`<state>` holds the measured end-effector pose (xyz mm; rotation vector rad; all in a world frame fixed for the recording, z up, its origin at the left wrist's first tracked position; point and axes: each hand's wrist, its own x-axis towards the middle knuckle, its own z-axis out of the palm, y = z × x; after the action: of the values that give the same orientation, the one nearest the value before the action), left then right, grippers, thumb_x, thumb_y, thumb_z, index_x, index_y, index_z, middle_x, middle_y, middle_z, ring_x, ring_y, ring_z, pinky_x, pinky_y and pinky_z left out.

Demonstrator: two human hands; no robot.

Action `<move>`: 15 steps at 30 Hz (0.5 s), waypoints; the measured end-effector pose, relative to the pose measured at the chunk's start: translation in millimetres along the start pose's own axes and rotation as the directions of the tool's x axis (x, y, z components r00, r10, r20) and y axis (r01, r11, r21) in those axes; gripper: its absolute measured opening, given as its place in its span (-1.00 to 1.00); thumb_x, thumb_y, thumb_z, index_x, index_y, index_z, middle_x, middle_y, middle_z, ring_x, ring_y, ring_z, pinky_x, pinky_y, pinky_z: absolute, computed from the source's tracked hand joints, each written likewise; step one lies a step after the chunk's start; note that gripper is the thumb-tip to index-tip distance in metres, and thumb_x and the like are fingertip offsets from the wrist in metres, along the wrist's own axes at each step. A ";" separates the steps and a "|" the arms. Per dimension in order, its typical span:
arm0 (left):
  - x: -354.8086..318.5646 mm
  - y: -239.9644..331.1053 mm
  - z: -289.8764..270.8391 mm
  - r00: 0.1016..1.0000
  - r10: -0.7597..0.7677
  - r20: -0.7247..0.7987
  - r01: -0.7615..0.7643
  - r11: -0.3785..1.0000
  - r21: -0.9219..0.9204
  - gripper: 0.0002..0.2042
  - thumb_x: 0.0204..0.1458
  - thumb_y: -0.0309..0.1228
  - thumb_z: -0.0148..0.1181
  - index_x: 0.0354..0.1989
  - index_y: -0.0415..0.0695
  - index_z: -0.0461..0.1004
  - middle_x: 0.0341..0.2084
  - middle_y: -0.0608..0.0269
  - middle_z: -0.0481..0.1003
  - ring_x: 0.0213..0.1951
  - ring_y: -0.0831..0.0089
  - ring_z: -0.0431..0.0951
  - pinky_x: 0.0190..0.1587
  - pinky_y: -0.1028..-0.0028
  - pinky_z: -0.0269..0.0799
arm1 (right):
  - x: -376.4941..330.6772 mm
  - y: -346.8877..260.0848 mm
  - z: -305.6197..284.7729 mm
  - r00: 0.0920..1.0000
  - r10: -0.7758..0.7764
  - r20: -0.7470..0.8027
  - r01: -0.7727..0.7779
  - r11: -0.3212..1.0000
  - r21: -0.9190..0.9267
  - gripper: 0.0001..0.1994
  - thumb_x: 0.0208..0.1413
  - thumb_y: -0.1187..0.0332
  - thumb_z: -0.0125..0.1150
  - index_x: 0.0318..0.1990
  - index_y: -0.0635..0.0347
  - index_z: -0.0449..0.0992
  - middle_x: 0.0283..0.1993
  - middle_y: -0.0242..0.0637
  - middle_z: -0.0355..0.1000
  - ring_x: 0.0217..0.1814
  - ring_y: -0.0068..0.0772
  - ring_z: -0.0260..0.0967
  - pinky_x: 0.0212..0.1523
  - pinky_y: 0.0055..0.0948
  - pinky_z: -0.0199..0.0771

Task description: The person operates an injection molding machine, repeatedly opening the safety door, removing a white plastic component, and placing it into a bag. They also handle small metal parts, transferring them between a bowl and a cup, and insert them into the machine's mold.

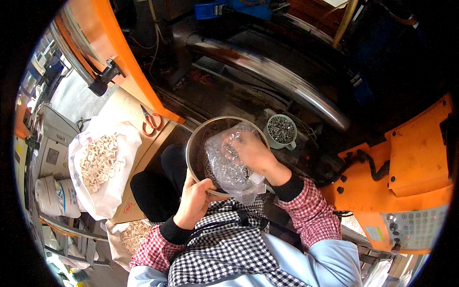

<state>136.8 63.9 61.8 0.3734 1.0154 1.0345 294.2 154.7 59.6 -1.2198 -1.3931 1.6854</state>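
Note:
My left hand [193, 202] is closed on the near left rim of a round metal bowl [190, 158], its thumb over the edge. Small dark metal pieces [208, 170] show inside the bowl. Across its mouth lies a crumpled clear plastic bag [229, 167]. My right hand [253, 152] reaches over the bowl with curled fingers gripping the bag, and film partly covers the fingertips. Whether loose pieces are also in those fingers is hidden. Just right of the bowl stands a pale green cup [292, 143] with a handle, full of small metal parts.
On the left, a white bag [107, 205] of beige pieces sits on a cardboard box [150, 148], near red-handled scissors [152, 123]. A shiny metal pipe [282, 76] crosses beyond the bowl. Orange machine panels [363, 184] and a control panel [416, 227] stand at right.

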 end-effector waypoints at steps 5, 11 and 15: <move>-1.6 -0.8 4.6 0.996 0.068 -0.065 -0.067 0.997 0.027 -0.60 -0.05 -0.69 -0.18 0.03 -0.21 0.16 -0.26 0.04 0.45 -0.32 0.20 0.56 -0.29 0.12 0.60 | -0.3 -5.0 -3.3 0.980 0.173 0.103 -0.201 0.860 0.470 -0.81 0.15 0.30 -0.02 -0.26 0.22 0.45 -0.45 -0.37 0.38 -0.56 -0.63 0.23 -0.68 -0.67 0.13; -0.7 2.2 1.9 0.999 0.028 -0.022 -0.028 1.000 0.005 -0.40 -0.09 -0.73 -0.22 0.20 -0.08 -0.06 -0.07 -0.01 0.32 -0.20 0.10 0.53 -0.29 0.15 0.62 | 3.9 0.4 -4.6 0.979 0.173 0.110 -0.204 0.892 0.403 -0.75 0.18 0.21 0.01 -0.39 0.22 0.42 -0.58 -0.43 0.27 -0.67 -0.65 0.10 -0.73 -0.65 -0.01; 1.6 1.3 -2.2 0.999 0.017 0.031 -0.015 0.999 -0.041 -0.34 -0.10 -0.75 -0.24 0.25 -0.04 -0.13 0.01 -0.06 0.27 -0.17 0.04 0.52 -0.27 0.15 0.62 | 0.4 -4.8 1.4 0.994 0.112 0.010 -0.109 0.944 0.311 -0.68 0.19 0.16 0.01 -0.48 0.21 0.38 -0.64 -0.46 0.22 -0.70 -0.67 0.06 -0.72 -0.66 -0.04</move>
<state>134.5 65.4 60.8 0.3638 0.9629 1.0593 292.3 155.7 64.1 -1.1378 -1.0193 1.8901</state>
